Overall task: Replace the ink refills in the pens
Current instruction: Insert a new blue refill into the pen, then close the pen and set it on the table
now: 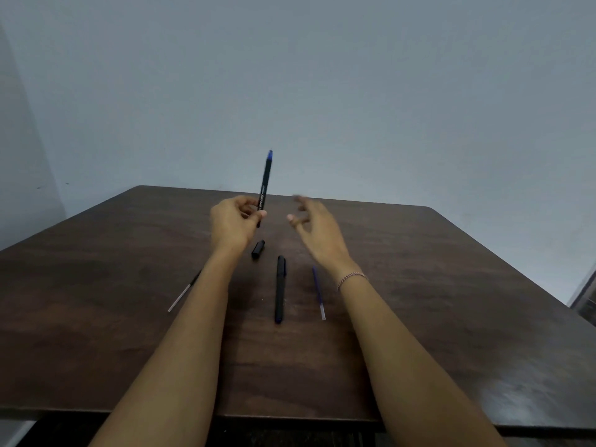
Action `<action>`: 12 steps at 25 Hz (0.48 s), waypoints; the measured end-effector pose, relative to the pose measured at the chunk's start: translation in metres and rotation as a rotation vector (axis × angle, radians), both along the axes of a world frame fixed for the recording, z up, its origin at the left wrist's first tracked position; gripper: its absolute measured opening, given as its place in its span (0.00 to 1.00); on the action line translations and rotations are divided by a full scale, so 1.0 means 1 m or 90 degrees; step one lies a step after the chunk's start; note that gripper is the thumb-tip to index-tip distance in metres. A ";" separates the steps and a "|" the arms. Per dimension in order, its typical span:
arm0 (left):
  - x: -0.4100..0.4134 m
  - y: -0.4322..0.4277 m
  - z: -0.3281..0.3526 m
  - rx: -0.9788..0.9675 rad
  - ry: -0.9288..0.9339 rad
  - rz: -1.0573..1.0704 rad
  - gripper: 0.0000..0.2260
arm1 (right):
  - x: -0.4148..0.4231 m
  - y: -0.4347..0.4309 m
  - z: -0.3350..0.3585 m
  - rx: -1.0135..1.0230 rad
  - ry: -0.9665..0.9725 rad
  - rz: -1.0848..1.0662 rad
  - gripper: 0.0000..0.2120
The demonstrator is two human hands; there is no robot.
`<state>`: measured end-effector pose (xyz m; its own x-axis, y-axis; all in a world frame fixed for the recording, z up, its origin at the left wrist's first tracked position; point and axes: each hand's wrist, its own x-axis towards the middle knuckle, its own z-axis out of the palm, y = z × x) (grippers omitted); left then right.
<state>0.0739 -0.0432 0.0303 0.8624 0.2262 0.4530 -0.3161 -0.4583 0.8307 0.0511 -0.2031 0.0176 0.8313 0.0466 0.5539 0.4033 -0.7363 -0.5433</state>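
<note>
My left hand (233, 221) grips the lower end of a black pen barrel with a blue end (265, 185), held almost upright above the table. To its right my right hand (314, 225) hovers with fingers spread and nothing in it, slightly blurred. On the dark wooden table (451, 301) lie a black pen cap (258, 249), a capped black pen (280, 289) pointing away from me, a blue ink refill (318, 292) to its right, and another refill (181, 295) partly hidden behind my left forearm.
The table's near edge (290, 417) runs under my forearms. A plain grey wall stands behind the far edge. A metal object (585, 298) shows at the right border.
</note>
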 end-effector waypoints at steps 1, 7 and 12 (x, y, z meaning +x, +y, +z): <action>0.000 0.002 0.000 -0.013 -0.002 0.028 0.11 | 0.000 0.008 -0.002 -0.067 0.011 0.002 0.18; 0.000 0.008 0.001 -0.040 -0.010 0.095 0.09 | -0.003 0.044 -0.007 -0.288 0.027 0.127 0.13; 0.000 0.006 0.000 -0.031 -0.011 0.099 0.09 | -0.004 0.055 -0.010 -0.413 0.080 0.131 0.16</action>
